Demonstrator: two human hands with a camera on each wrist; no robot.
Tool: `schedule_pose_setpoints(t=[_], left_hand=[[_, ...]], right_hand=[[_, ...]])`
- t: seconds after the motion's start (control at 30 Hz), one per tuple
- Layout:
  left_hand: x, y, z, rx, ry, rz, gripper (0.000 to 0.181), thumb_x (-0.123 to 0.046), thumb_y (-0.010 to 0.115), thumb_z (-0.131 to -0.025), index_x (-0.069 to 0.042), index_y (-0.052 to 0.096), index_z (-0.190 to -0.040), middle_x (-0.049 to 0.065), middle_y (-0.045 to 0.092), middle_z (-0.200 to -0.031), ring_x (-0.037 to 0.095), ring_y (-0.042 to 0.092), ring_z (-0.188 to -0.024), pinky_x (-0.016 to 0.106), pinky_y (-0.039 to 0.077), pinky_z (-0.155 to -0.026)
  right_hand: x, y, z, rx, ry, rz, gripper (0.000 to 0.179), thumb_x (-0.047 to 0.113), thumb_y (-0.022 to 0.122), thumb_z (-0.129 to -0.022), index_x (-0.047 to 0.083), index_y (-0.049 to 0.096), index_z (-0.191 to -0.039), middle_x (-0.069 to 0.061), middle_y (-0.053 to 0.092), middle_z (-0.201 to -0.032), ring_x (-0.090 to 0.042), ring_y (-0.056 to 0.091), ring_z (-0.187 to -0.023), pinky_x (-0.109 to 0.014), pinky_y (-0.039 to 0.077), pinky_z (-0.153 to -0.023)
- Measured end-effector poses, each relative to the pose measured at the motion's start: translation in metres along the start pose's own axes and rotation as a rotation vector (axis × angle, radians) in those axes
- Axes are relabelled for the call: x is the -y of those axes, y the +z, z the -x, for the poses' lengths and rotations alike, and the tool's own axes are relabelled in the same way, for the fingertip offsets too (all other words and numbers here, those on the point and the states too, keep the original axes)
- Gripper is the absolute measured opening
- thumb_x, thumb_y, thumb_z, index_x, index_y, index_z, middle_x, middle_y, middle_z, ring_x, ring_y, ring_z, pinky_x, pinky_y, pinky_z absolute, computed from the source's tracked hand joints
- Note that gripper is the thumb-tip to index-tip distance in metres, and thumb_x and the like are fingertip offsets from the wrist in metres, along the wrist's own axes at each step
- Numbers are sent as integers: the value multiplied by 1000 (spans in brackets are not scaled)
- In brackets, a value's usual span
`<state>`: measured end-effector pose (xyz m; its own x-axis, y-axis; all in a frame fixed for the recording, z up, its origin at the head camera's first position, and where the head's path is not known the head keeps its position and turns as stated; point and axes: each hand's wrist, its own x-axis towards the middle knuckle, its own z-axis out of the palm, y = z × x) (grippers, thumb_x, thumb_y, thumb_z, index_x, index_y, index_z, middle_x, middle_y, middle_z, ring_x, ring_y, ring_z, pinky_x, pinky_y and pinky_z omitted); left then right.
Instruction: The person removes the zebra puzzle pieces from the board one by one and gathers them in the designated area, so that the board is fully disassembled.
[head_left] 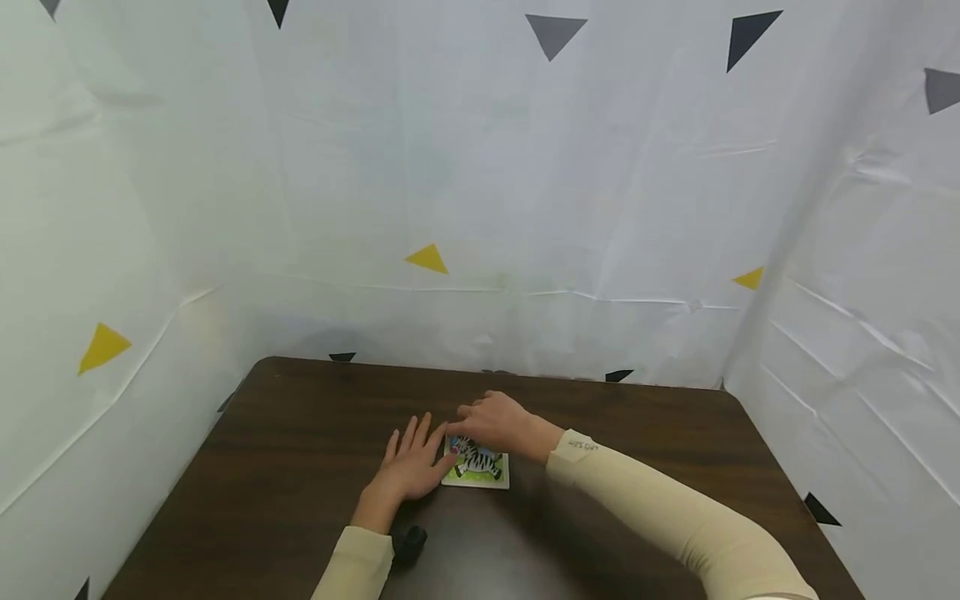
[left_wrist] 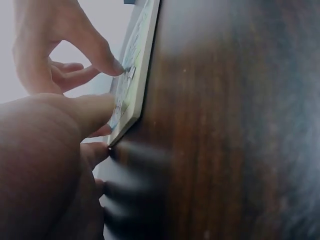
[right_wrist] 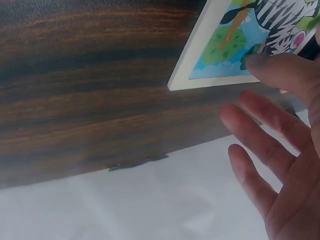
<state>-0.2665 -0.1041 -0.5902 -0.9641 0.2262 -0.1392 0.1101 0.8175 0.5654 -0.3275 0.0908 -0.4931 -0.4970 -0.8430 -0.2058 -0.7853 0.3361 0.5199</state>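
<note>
Just a flat, pale-rimmed zebra board (head_left: pixel 480 468) on grained table (head_left: pixel 262 475), left hand (head_left: pixel 412 467) splayed, right hand (head_left: pixel 498 422) touching, grip unclear

dark wood-grain tabletop (head_left: pixel 300 467) lies beneath the fingers (right_wrist: pixel 256 140); grey sheen (head_left: pixel 468 554) noted on their near side. creased white sheeting (head_left: pixel 480 158) stands beyond and to either side of the fingers, bearing grey, black and yellow triangles (head_left: pixel 429 259).
</note>
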Motion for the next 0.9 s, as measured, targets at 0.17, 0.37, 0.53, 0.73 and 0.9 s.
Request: schedule_pose_setpoints(t=[0.17,0.37,0.53,0.73,0.9], left_hand=[[1,2,-1,-10,9,-23,76,-61,47,-111,-29,20,-175,8,-1,-184,35,-7,-170,64,-9,-133],[3,3,0,-23,6,-21,75,-62,49,-109,-28,28,-173,7,2,-184,35,-5,-170,63,-8,-134],[-1,1,2,-4,-7,-35,77,-65,47,-109,-29,25,-174,5,0,-184,33,-5,-171,62,-8,-134],[-1,0,0,12,-20,-34,77,-65,46,-109,-30,24,-174,4,-1,-184,32,-7,-171,61,-9,-134],[-2,-2,0,16,-39,-19,74,-60,48,-111,-29,26,-174,5,0,-184,33,-6,-171,62,-9,-134]], right_hand=[[-3,0,-3,39,-20,58,55,35,71,-106,50,52,-155,13,69,-141,-11,74,-117,-37,60,-101],[-4,-2,-7,43,-53,66,51,35,68,-108,50,53,-154,13,70,-141,-11,74,-117,-37,60,-101],[-7,-5,-5,50,-76,108,50,35,66,-109,50,51,-154,13,71,-138,-9,74,-112,-35,60,-98],[-9,-5,-6,60,-90,130,51,35,64,-110,50,48,-156,11,72,-139,-10,74,-114,-35,60,-101],[-8,-7,-7,58,-106,152,57,35,65,-110,50,43,-159,10,70,-142,-10,74,-117,-37,59,-104]])
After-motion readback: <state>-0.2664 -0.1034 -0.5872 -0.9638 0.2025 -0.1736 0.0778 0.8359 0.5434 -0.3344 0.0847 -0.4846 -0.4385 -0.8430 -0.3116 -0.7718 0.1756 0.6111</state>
